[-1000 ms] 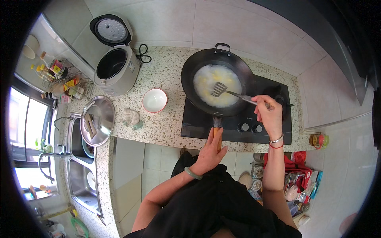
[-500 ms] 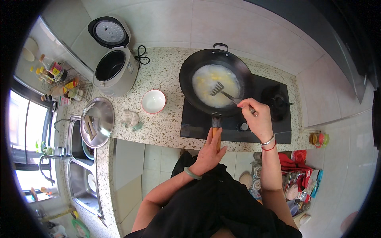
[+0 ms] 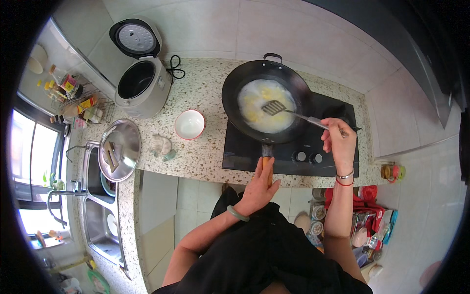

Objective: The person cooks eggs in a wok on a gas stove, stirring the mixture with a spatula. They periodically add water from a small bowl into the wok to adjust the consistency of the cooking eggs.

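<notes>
While the left hand grips the wok of egg, the right hand clasps the spatula.

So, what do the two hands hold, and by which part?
Left hand grips the wok by its wooden handle; right hand holds the slotted spatula by its handle end.

wok: we see black, with pale yellow-white egg
wok handle: orange-brown
spatula: silver
table: our speckled beige stone
bowl: white, red rim
cooker: white, black lid
hob: black
bangle: green
</notes>
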The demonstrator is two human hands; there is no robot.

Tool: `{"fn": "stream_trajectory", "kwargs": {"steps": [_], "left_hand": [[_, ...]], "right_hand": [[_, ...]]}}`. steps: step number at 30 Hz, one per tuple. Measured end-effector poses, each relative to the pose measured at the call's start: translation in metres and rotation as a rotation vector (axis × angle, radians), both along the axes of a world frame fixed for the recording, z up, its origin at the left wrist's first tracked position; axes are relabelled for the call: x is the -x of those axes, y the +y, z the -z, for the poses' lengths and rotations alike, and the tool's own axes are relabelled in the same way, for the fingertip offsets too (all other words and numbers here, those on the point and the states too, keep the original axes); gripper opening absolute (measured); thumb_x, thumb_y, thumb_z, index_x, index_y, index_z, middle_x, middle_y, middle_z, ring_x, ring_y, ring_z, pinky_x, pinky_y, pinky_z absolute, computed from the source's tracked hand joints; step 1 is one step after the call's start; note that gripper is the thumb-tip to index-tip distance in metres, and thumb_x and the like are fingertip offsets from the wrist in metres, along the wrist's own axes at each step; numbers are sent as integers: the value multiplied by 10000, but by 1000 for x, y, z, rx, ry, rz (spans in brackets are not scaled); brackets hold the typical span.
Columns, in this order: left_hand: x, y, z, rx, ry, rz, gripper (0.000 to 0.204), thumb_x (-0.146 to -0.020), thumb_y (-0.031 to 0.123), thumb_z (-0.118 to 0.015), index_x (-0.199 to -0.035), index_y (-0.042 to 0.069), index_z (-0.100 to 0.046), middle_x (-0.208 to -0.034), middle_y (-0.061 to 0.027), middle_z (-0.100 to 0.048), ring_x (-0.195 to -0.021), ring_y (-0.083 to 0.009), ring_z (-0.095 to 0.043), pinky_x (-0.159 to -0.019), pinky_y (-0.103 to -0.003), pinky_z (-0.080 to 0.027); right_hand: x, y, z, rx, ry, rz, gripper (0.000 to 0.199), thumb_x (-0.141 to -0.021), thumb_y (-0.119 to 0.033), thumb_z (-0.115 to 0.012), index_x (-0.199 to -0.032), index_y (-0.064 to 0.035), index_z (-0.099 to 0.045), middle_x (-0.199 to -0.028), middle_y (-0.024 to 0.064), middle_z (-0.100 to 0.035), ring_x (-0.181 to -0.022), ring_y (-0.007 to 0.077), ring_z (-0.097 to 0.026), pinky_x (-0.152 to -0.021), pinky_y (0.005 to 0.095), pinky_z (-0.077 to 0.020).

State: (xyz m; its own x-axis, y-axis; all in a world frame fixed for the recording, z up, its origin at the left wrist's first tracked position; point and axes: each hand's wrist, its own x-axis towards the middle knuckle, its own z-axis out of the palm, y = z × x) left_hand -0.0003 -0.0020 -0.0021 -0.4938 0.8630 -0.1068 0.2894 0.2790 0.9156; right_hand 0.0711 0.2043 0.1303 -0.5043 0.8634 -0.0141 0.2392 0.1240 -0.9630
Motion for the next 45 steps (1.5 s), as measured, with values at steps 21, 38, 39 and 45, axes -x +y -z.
{"fn": "stream_trajectory", "kwargs": {"steps": [21,38,39,45], "left_hand": [[2,1,-5,6,-21,9,697,-881,248,-610,-1465,163,-240,-1487,-303,-184,-1152,-492,-481,-890,-442,-472],[1,2,-5,48,-23,15,697,-881,252,-617,-1464,182,-241,-1500,-266,-192,-1123,-485,-504,-876,-445,-480],[1,2,-5,37,-22,12,695,-881,254,-616,-1464,181,-244,-1498,-266,-196,-1128,-486,-500,-878,-445,-479],[0,1,-3,2,-7,-1,691,-882,268,-612,-1464,182,-250,-1497,-264,-205,-1154,-481,-484,-892,-440,-471]], "right_hand": [[42,29,9,-26,-40,-47,220,-932,-155,-506,-903,-21,-679,-584,8,-566,-412,49,-485,-372,198,-350],[46,7,43,-141,-17,-152,174,-930,-125,-542,-923,-11,-673,-609,12,-574,-473,50,-515,-429,212,-386],[44,5,45,-126,7,-148,177,-934,-123,-539,-927,-9,-674,-613,14,-576,-476,49,-517,-432,209,-388],[21,4,32,-50,56,-21,190,-946,-127,-526,-952,-5,-672,-635,18,-578,-481,47,-510,-439,195,-393]]}}
